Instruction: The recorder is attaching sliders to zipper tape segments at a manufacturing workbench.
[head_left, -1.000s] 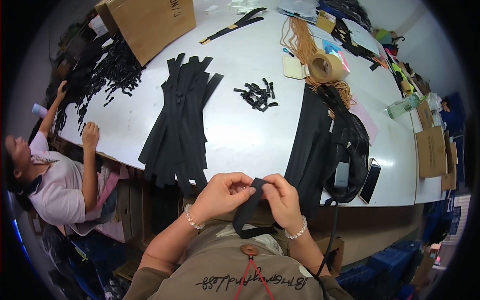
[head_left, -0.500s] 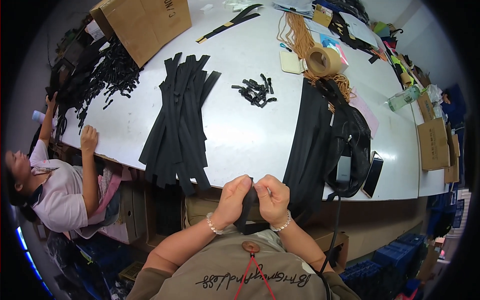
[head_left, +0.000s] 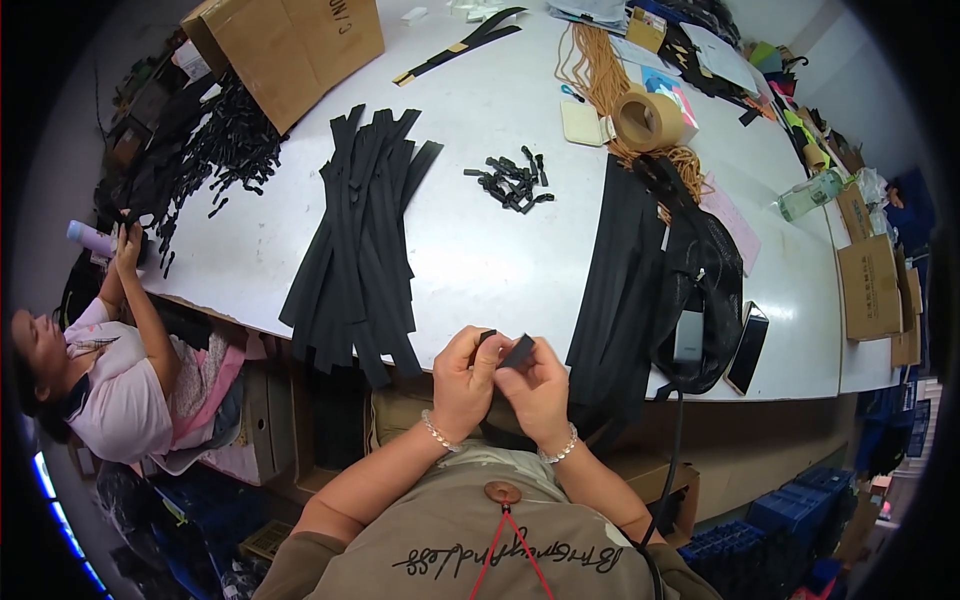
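My left hand point(head_left: 463, 378) and my right hand point(head_left: 536, 388) are close together in front of my chest, just off the table's near edge. Both are closed on a black zipper strip point(head_left: 517, 352), whose flat end sticks up between the fingertips. Its lower part hangs between my wrists, partly hidden. Beyond my hands, a small heap of black zipper pulls point(head_left: 513, 183) lies on the white table point(head_left: 500, 270). A crossed pile of black zipper strips point(head_left: 365, 240) is to the left. More black strips point(head_left: 612, 270) lie to the right, hanging over the edge.
A black mesh bag point(head_left: 715, 270) lies at the right beside a phone point(head_left: 747, 348). Behind are a tape roll point(head_left: 648, 122), brown cord point(head_left: 597, 75) and a bottle point(head_left: 810, 195). A cardboard box point(head_left: 290, 55) and many black pulls point(head_left: 225, 145) are far left, near a seated co-worker point(head_left: 130, 370).
My hands have moved slightly up, and the strip's end now shows tilted between my fingertips. The co-worker's near hand has moved away to join the other hand at the black pieces.
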